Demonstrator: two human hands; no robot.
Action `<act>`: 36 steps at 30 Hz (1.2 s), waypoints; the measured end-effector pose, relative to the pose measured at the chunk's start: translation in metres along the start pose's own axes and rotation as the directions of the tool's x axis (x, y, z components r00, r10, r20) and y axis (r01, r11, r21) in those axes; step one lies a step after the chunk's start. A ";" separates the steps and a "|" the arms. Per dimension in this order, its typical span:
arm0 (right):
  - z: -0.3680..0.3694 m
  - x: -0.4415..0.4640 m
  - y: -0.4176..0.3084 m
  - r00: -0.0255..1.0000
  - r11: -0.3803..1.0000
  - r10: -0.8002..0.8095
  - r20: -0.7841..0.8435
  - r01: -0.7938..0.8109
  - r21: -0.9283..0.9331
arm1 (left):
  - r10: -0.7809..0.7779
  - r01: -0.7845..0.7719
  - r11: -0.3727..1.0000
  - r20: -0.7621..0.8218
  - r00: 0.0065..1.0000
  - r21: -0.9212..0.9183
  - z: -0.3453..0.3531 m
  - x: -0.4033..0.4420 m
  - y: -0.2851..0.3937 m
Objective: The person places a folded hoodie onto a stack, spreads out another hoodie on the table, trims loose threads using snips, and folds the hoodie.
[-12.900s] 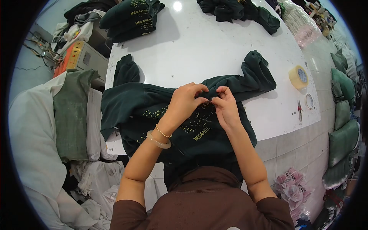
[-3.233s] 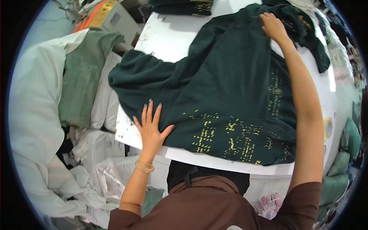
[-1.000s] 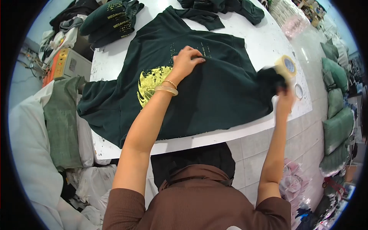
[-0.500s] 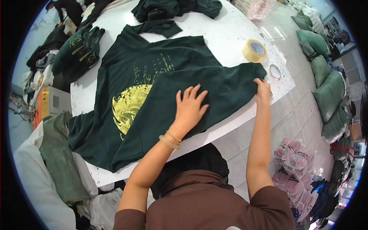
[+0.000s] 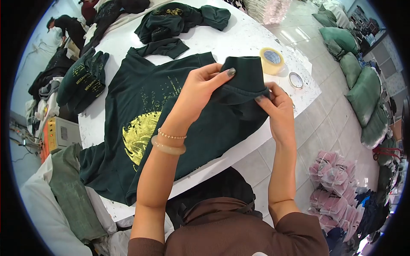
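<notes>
A dark green sweatshirt [image 5: 124, 91] with a yellow-gold print lies spread on the white table, one sleeve across its front. The end of that sleeve, a ribbed cuff [image 5: 243, 70], is raised off the table between both hands. My left hand [image 5: 203, 85] pinches the cuff's left edge, thumb on top. On the cuff's lower right edge, my right hand [image 5: 277, 106] is closed with thumb against fingers. A bracelet and a bangle circle the left wrist.
Clear tape [image 5: 272, 59] and a smaller tape roll [image 5: 295, 80] lie at the table's right edge. More dark green garments [image 5: 171, 21] sit at the back, with a folded pile [image 5: 87, 77] at left. Pink bagged bundles [image 5: 331, 179] lie on the floor. A person [image 5: 70, 30] bends at far left.
My left hand has left its flat, spread position on the sleeve and gripped the cuff. The right hand has moved slightly left, and the cuff is now lifted and turned upward.
</notes>
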State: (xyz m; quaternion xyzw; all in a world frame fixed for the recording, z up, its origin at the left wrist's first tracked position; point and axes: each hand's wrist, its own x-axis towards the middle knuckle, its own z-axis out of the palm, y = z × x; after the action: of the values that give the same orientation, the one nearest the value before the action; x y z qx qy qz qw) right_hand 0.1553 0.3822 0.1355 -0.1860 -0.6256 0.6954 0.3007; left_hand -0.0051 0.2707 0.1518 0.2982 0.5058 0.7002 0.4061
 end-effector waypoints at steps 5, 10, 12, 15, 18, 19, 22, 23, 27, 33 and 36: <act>-0.011 0.003 0.009 0.992 0.993 -0.048 -0.119 0.061 0.104 | 0.130 -0.151 0.978 -0.148 0.980 -0.145 -0.006 -0.005 -0.004; -0.003 -0.002 0.001 0.989 0.993 -0.033 -0.146 0.049 0.107 | 0.073 -0.073 0.997 0.063 0.995 0.011 -0.009 -0.019 0.010; -0.012 -0.008 0.002 0.987 0.987 -0.144 -0.072 0.148 0.056 | 0.035 -0.039 0.998 0.057 0.998 0.058 -0.015 -0.029 0.017; -0.010 -0.012 0.004 0.963 0.963 -0.270 -0.007 0.270 -0.023 | 0.459 -0.436 0.813 0.036 0.888 0.386 -0.025 -0.036 0.006; -0.004 -0.012 0.005 0.954 0.954 -0.299 -0.026 0.298 -0.026 | 0.617 -0.570 0.715 0.017 0.787 0.405 -0.029 -0.035 -0.006; -0.003 -0.012 0.005 0.952 0.952 -0.305 -0.027 0.305 -0.005 | 0.618 -0.570 0.714 0.016 0.786 0.407 -0.029 -0.035 -0.007; -0.002 -0.014 0.007 0.944 0.944 -0.331 -0.015 0.331 -0.013 | 0.616 -0.558 0.743 -0.052 0.786 0.370 -0.030 -0.039 -0.009; -0.002 -0.014 0.008 0.937 0.936 -0.350 -0.002 0.350 -0.039 | 0.633 -0.573 0.719 -0.028 0.774 0.393 -0.032 -0.040 -0.009; 0.008 -0.024 0.011 0.901 0.889 -0.416 0.122 0.432 -0.154 | 0.384 -0.390 0.919 -0.340 0.858 0.054 -0.019 -0.058 -0.027; 0.037 -0.052 0.051 0.787 0.662 -0.458 0.414 0.613 -0.432 | -0.253 0.070 0.599 -0.106 0.962 -0.797 -0.015 -0.113 -0.068; 0.036 -0.061 0.057 0.757 0.564 -0.486 0.437 0.654 -0.504 | -0.262 -0.001 0.653 -0.227 0.938 -0.757 -0.014 -0.131 -0.063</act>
State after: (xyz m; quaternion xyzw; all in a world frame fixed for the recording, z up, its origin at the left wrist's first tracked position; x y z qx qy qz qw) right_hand 0.1673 0.3133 0.0781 0.0273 -0.8786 0.3251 0.3489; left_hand 0.0649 0.1600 0.0863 -0.0485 0.2524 0.8522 0.4556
